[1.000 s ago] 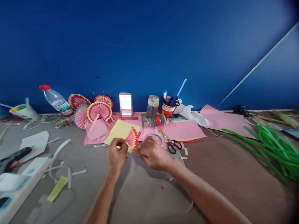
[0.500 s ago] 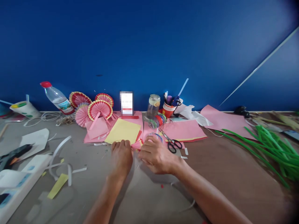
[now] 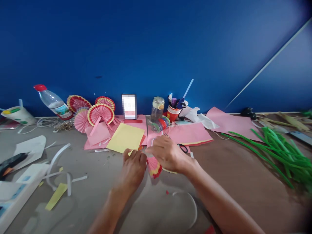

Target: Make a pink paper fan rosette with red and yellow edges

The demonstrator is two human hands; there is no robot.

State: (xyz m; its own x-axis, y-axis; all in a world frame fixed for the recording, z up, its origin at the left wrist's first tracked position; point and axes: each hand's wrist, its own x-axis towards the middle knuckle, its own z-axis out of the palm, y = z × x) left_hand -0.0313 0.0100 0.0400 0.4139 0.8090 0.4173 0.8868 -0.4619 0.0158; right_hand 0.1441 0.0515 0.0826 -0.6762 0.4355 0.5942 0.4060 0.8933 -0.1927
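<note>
My left hand (image 3: pixel 133 167) and my right hand (image 3: pixel 166 153) meet over the table's middle, both with fingers closed on a small pleated paper fan (image 3: pixel 154 166) in pink, red and yellow. The fan's spread end hangs downward between the two hands. Just beyond the hands lies a yellow sheet (image 3: pixel 125 138) on pink sheets (image 3: pixel 192 134). Black-handled scissors (image 3: pixel 182 148) lie partly hidden behind my right hand.
Finished paper fans (image 3: pixel 99 113), a water bottle (image 3: pixel 52 102), a jar (image 3: pixel 157 109), rolls of tape (image 3: pixel 162 123) and a cup of pens (image 3: pixel 173 112) line the blue wall. Green stems (image 3: pixel 280 152) lie at right. White strips (image 3: pixel 58 162) and a glue gun (image 3: pixel 11 161) lie at left.
The fan, held up fanned open a second ago, was pressed down to the table and is now turned with its spread end pointing down. Both hands have drawn nearer to me.
</note>
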